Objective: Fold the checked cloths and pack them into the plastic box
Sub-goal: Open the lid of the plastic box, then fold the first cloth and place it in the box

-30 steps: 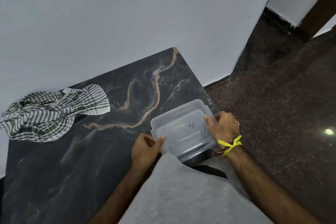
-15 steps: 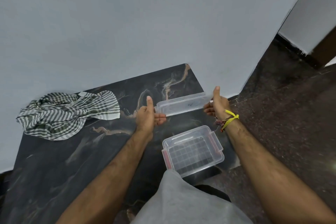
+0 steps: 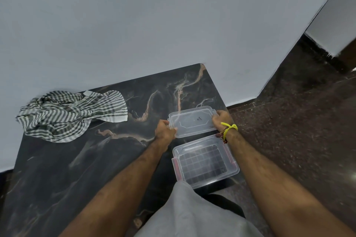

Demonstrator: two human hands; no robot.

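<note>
Your left hand (image 3: 165, 132) and right hand (image 3: 221, 121) grip the clear lid (image 3: 193, 122) by its short ends, fingers closed on the rims, just beyond the open box (image 3: 205, 161). Box sits empty at the table (image 3: 96, 159) near-right corner. Cloths (image 3: 71, 114) lie crumpled far-left against the wall (image 3: 134, 25), well apart.

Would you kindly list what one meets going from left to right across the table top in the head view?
checked cloths → left hand → lid → right hand. The open plastic box sits nearer, below the lid, so it is left out.
</note>
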